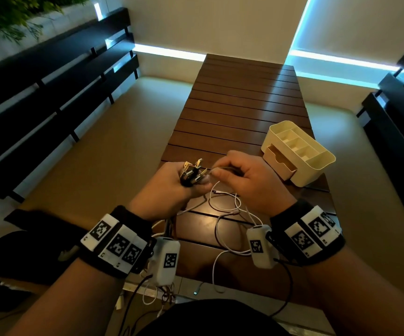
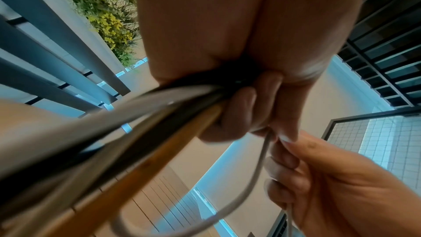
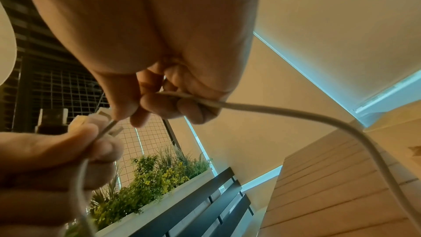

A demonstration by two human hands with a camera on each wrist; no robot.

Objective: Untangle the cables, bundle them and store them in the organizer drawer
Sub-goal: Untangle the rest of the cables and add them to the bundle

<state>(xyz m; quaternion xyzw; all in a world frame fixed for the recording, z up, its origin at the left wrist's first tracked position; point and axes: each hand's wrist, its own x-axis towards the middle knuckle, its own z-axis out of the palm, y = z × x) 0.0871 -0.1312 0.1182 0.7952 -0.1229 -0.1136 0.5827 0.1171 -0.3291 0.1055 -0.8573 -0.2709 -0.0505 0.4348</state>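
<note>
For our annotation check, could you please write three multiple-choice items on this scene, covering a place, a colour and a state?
1. Where does the organizer stand?
A. On the table, right of the hands
B. On the floor
C. On the bench

2. What colour is the cable that the right hand pinches?
A. Red
B. White
C. Green

3. How is the organizer's drawer?
A. Removed
B. Fully shut
C. Pulled partly out

Answers: 1 A, it sits on the slats near the right edge; 2 B, pale in both wrist views; 3 C, its front juts out while the left hand grips the connector ends.
</note>
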